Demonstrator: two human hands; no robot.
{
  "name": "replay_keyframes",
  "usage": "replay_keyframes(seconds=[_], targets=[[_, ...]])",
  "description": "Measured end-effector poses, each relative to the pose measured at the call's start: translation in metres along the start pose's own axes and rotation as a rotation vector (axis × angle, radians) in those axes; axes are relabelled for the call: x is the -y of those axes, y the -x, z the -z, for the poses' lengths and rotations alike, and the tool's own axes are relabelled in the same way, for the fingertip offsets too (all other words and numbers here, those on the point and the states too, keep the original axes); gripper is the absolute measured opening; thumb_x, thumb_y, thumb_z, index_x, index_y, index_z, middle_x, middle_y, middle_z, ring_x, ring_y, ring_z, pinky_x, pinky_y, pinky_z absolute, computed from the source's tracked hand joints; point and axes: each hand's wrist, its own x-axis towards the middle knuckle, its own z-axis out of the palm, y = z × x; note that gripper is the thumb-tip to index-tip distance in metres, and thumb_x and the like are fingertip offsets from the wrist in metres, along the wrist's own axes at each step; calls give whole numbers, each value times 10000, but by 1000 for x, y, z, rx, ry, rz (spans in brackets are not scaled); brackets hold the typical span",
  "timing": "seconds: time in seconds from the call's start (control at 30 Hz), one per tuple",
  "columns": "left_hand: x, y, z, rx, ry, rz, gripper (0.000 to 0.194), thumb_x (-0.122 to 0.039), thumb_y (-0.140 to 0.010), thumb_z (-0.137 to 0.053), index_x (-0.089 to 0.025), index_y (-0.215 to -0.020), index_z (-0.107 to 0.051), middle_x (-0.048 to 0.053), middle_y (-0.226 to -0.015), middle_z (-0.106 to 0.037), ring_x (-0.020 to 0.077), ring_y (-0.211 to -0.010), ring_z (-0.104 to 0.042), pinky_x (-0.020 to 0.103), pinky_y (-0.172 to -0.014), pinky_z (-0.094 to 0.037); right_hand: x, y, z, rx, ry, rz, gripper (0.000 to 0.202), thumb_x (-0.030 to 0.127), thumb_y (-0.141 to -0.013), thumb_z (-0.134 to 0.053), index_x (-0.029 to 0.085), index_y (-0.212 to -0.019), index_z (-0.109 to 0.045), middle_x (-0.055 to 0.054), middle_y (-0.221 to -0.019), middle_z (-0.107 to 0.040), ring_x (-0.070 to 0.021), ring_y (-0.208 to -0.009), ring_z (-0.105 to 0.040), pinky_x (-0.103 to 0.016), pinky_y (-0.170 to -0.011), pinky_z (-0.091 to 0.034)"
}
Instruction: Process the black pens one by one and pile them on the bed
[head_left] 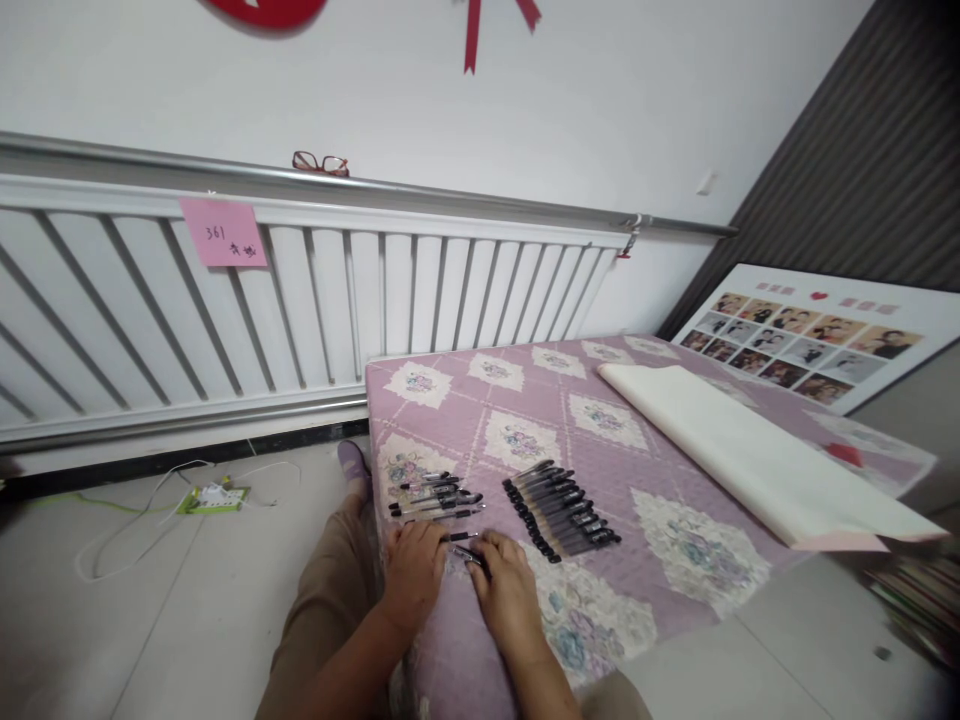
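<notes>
Low over the near edge of the table, my left hand (416, 568) has its fingers closed round a black pen (460, 537), whose tip points right. My right hand (506, 580), just beside it, pinches a dark piece (466, 554) that looks like a pen or its cap; my fingers partly cover it. Beyond my left hand lie several loose pens (435, 498), mostly pointing left to right. To the right of my right hand, a neat slanted row of capped black pens (562, 508) lies side by side.
A purple flowered cloth (517, 435) covers the table. On its right lies a folded cream sheet (720, 440), with a framed photo board (806, 335) behind. A white radiator (435, 290) runs along the wall. Left on the floor sits a power strip (217, 497) with loose cables.
</notes>
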Motion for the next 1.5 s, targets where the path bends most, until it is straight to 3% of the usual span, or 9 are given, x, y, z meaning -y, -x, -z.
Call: replay_keyframes(seconds=[0.13,0.33,0.53,0.9,1.1,1.33,1.5], targets=[[0,0,0,4,14,19,226,-161,-890,-454,-264,-1002,-620,2,-991,-660,210,-958,-568,408,-920,-334,-4,2,3,11,-125,-51,206,215,-820,-539,225,-980,-671,-73,-1010,-683,-248,-978,-602,-401,-891,-466],[0,0,0,23,30,36,246,-148,-886,-439,-259,-1012,-618,9,-1000,-659,212,-964,-566,415,-937,-326,-11,6,8,-85,-388,-272,282,363,-841,-520,202,-1030,-653,-78,-1042,-696,-233,-969,-634,-371,-887,-485],[0,0,-1,63,37,38,254,-155,-897,-429,-264,-1022,-621,14,-1015,-649,223,-980,-545,429,-940,-316,-15,6,15,-153,-536,-323,292,388,-832,-531,200,-1016,-657,-73,-1016,-700,-219,-952,-636,-352,-888,-490],[-8,-4,11,139,16,-35,211,-197,-904,-486,-291,-993,-652,7,-1012,-636,209,-983,-532,397,-916,-326,-15,7,11,-65,-495,-238,282,346,-841,-519,212,-1037,-672,-75,-1070,-692,-226,-1016,-622,-386,-948,-468],[-3,-3,5,149,27,-88,217,-168,-900,-486,-290,-975,-649,-10,-992,-640,185,-967,-554,368,-898,-333,-11,6,12,-65,-531,-268,286,359,-815,-555,198,-1023,-668,-76,-1002,-714,-227,-940,-654,-359,-864,-520],[-2,-3,3,190,52,-178,176,-160,-896,-509,-273,-944,-636,-24,-923,-646,172,-959,-559,346,-881,-331,-9,5,11,24,-534,-242,272,359,-820,-558,209,-1011,-680,-71,-1019,-716,-230,-957,-655,-384,-915,-495],[-1,0,1,166,42,-188,192,-164,-888,-500,-263,-1000,-620,1,-987,-655,185,-964,-571,363,-883,-360,-8,6,11,13,-550,-259,286,364,-824,-556,208,-1030,-679,-74,-1033,-714,-232,-970,-654,-389,-921,-493]])
